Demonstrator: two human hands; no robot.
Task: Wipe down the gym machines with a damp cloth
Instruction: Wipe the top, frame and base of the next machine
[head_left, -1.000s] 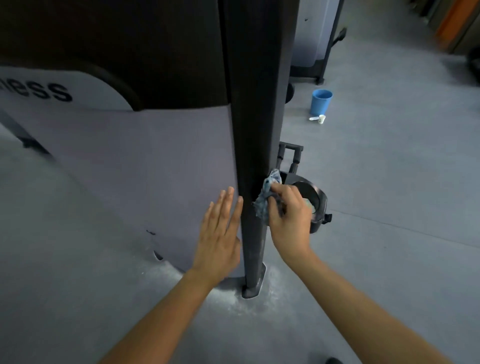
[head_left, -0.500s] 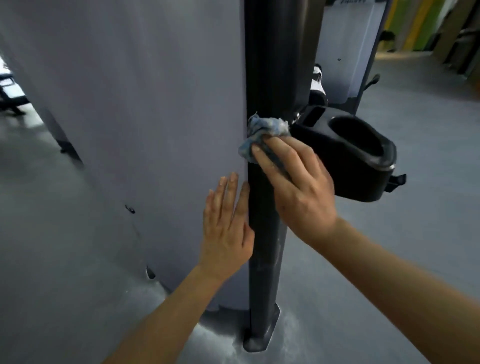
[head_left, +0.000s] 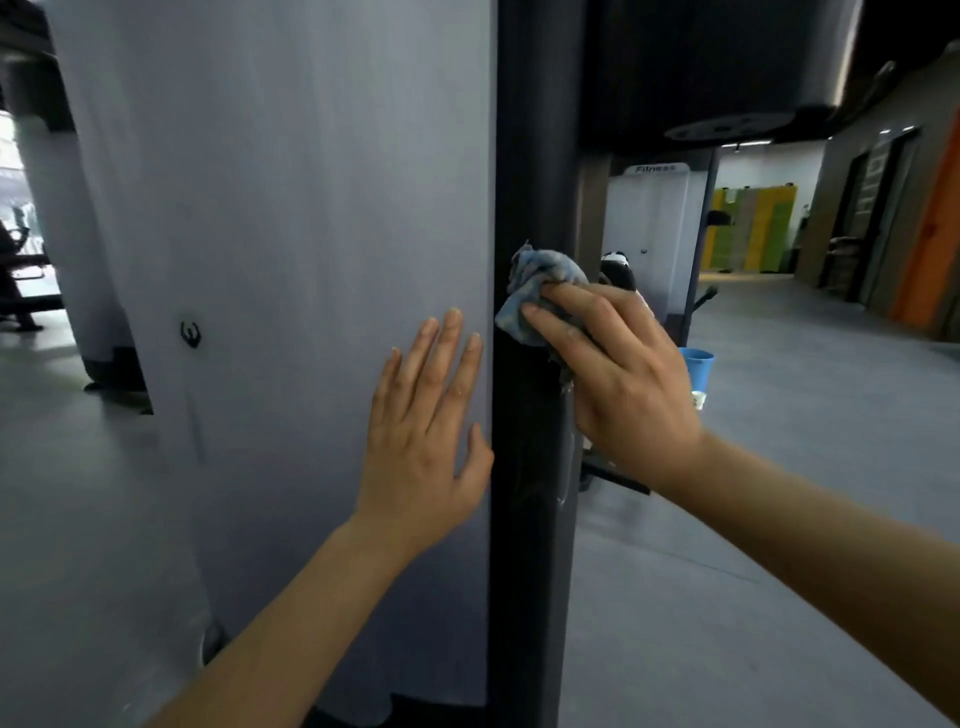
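Observation:
A gym machine fills the middle of the view: a tall black upright post (head_left: 530, 156) with a pale grey side panel (head_left: 291, 208) to its left. My right hand (head_left: 618, 379) presses a crumpled blue-grey cloth (head_left: 535, 291) against the post at mid height, fingers laid over it. My left hand (head_left: 426, 431) lies flat on the grey panel just left of the post, fingers straight and pointing up. The black cup holder on the post's right side is mostly hidden behind my right hand.
A blue bucket (head_left: 698, 366) stands on the grey floor behind my right hand, a small white cup (head_left: 698, 400) beside it. Another white-panelled machine (head_left: 649, 228) stands behind. Coloured lockers (head_left: 748, 228) line the far wall. Open floor stretches right.
My right hand has slid the cloth up the post from near the base to mid height. My view has risen with it. The left hand has stayed flat on the panel.

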